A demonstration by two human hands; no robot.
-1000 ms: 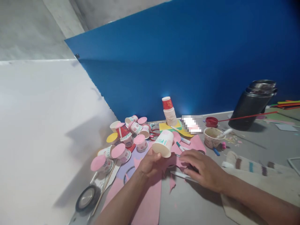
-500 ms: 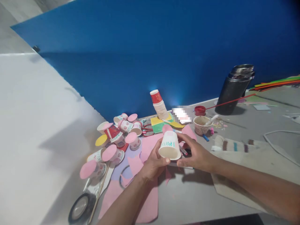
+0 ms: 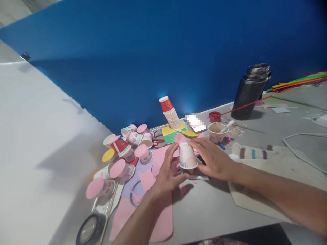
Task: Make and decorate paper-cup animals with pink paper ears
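Note:
A white paper cup (image 3: 188, 157) with pink and green print stands upside down between my hands, its wide rim lowest. My right hand (image 3: 213, 158) holds it from the right, fingers at the upper edge and thumb low on its side. My left hand (image 3: 167, 173) is open at the cup's left, with thumb and forefinger spread and a narrow gap to the wall. A pink round paper piece (image 3: 180, 138) shows just behind the top of the cup; whether it is attached I cannot tell. Pink sheets (image 3: 159, 217) lie below my left forearm.
Several cups with pink discs (image 3: 119, 168) crowd the left, near a black tape roll (image 3: 89, 228). Behind are a cup stack (image 3: 171, 117), a phone (image 3: 199, 127), and a small open red container (image 3: 215, 116). A used paper cup (image 3: 217, 133) and a dark flask (image 3: 251, 93) stand right.
The paper cup has tipped from mouth-toward-me to nearly upright, rim downward. My left fingers have loosened and spread from it, while my right hand has moved in against it. The view shifted slightly.

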